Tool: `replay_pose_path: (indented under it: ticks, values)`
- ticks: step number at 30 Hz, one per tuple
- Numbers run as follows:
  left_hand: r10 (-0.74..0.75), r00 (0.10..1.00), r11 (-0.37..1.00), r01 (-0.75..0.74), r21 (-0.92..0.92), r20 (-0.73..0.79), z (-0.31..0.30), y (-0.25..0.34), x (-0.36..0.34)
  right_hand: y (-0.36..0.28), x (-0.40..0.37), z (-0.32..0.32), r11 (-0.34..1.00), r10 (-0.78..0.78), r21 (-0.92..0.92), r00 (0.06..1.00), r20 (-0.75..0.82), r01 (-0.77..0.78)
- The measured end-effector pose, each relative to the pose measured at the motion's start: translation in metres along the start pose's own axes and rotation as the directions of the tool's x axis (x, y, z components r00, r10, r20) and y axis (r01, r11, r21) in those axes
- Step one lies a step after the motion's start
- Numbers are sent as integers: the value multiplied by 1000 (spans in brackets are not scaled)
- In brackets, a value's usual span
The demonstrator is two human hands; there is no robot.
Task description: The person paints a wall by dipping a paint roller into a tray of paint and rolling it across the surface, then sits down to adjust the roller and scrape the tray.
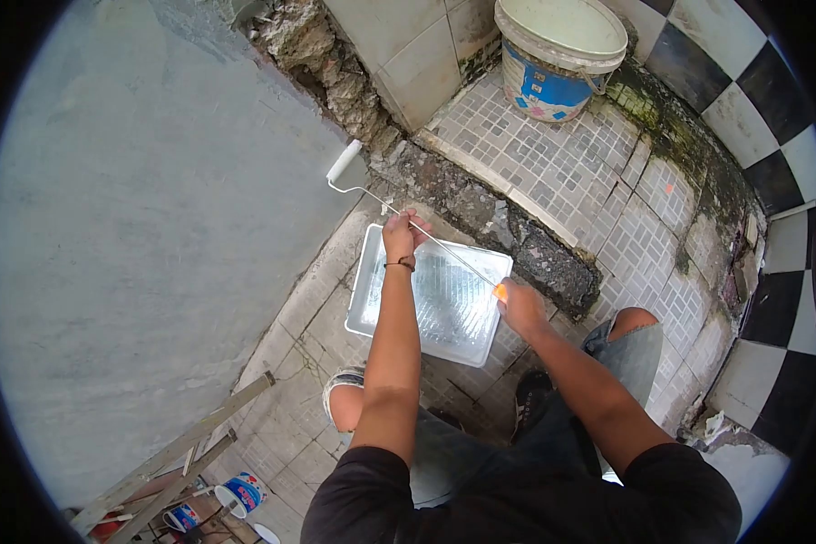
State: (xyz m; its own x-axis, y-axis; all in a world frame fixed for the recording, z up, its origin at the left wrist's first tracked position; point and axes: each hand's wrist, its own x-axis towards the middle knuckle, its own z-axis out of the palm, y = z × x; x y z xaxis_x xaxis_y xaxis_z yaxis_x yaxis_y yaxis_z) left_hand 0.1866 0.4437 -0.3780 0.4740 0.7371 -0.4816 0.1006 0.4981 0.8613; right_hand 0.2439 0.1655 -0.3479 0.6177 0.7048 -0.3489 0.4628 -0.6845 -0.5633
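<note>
A paint roller with a white sleeve [344, 161] and a long thin metal rod lies diagonally across the view. Its orange handle end [500, 292] shows at my right hand [522, 308], which is closed around the grip. Farther up the rod, my left hand [405, 236] holds it with partly curled fingers. The roller sleeve is at the lower part of the grey wall [172, 208]; whether it touches cannot be told. Below both hands lies a white paint tray [361, 304] with a ribbed, wet-looking bottom.
A large bucket [544, 86] with a blue label stands on the tiled floor [562, 172]. Broken masonry [462, 199] runs between wall and tiles. At lower left are a wooden ladder [190, 435] and small paint buckets [242, 494]. Black-and-white tiles [734, 118] line the right wall.
</note>
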Motion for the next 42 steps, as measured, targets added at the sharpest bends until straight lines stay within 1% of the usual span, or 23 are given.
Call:
replay_pose_path:
  ticks: [2, 3, 4, 5, 8, 12, 14, 15, 17, 18, 20, 21, 23, 27, 29, 30, 33, 34, 36, 38, 41, 42]
  values:
    - [-12, 1000, 1000, 12, 7, -7, -1, -3, 5, 11, 3, 12, 998, -67, 12, 997, -49, 67]
    - [-67, 997, 996, 68, 53, -22, -1, -7, 10, 12, 4, 14, 998, -68, 11, 996, -51, 69]
    - [-120, 992, 988, 124, 96, -39, -1, -10, 15, 13, 4, 14, 999, -53, 11, 998, -14, 54]
    - [-117, 992, 988, 120, 93, -38, -2, -14, 19, 13, 5, 15, 999, -40, 8, 999, 23, 39]
    - [-245, 965, 960, 254, 114, -89, 0, -17, 21, 15, 5, 16, 999, -31, -27, 999, 31, 32]
    - [-232, 971, 969, 235, 77, -56, -1, -12, 19, 3, 1, -2, 998, 11, -62, 1000, 27, -10]
    - [-131, 991, 989, 133, 60, -35, 0, -4, 9, -2, -3, -9, 997, 11, -75, 1000, -9, -12]
    - [-133, 990, 989, 135, 62, -36, 1, 2, 3, -5, -6, -13, 997, 13, -73, 1000, -7, -13]
    - [-63, 998, 998, 63, -4, -27, 5, 16, -7, -10, -9, -21, 994, -29, -109, 999, -38, 25]
    - [-63, 998, 998, 63, -4, -27, 4, 19, -10, -11, -11, -23, 994, -29, -109, 999, -38, 25]
    - [13, 1000, 999, -13, -46, 6, 6, 28, -14, -13, -11, -28, 992, -48, -117, 995, -91, 37]
    - [14, 1000, 999, -13, -47, 9, 8, 36, -19, -14, -12, -31, 992, -47, -119, 995, -93, 36]
    - [60, 998, 995, -58, -76, 27, 9, 49, -29, -19, -14, -37, 993, -90, -84, 989, -115, 80]
    - [46, 999, 998, -45, -52, 26, 7, 41, -22, -18, -13, -32, 992, -117, -55, 988, -99, 112]
    - [-57, 998, 998, 57, 13, -9, 5, 28, -12, -18, -14, -29, 996, -65, -68, 997, -51, 62]
    - [-94, 996, 996, 94, -1, 3, 5, 26, -10, -17, -13, -27, 995, -71, -71, 996, -51, 68]
    - [-87, 996, 996, 86, 27, 21, 4, 28, -7, -12, -11, -24, 997, -41, -71, 998, -40, 38]
    - [-95, 995, 995, 95, 29, 19, 3, 28, -12, -12, -12, -25, 998, -51, -49, 997, -63, 48]
    - [42, 997, 996, -37, -79, 58, 4, 32, -19, -16, -12, -29, 998, -58, -28, 994, -91, 56]
    - [43, 997, 997, -39, -71, 66, 5, 41, -21, -27, -14, -36, 998, -57, -29, 995, -81, 55]
    - [35, 998, 997, -32, -63, 50, 1, 36, -17, -14, -11, -20, 996, -88, -39, 994, -69, 86]
    - [-28, 999, 999, 29, -31, 31, 1, 33, -14, -13, -10, -18, 995, -94, -39, 993, -73, 92]
